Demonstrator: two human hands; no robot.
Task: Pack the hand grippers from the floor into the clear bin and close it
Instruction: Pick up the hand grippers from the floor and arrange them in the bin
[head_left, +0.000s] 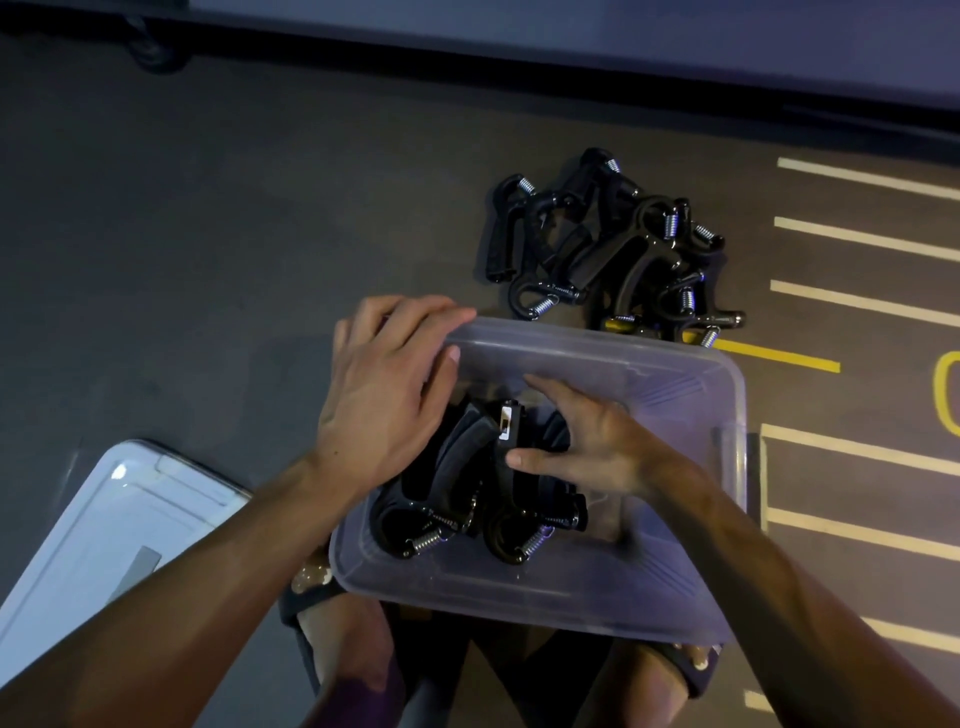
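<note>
The clear bin (675, 519) stands open on the dark floor in front of my feet. Black hand grippers (467, 483) with steel springs lie in its left half. My left hand (384, 395) rests over the bin's far left corner, fingers curled on the rim. Inside the bin, my right hand (587, 441) has thumb and fingers spread on a gripper's handle. A pile of several more black hand grippers (608, 244) lies on the floor just beyond the bin. The bin's pale lid (104, 535) lies flat on the floor at the left.
My sandalled feet (332, 639) are under the bin's near edge. White and yellow painted lines (857, 301) mark the floor on the right. A dark wall base and a caster wheel (150, 52) run along the top.
</note>
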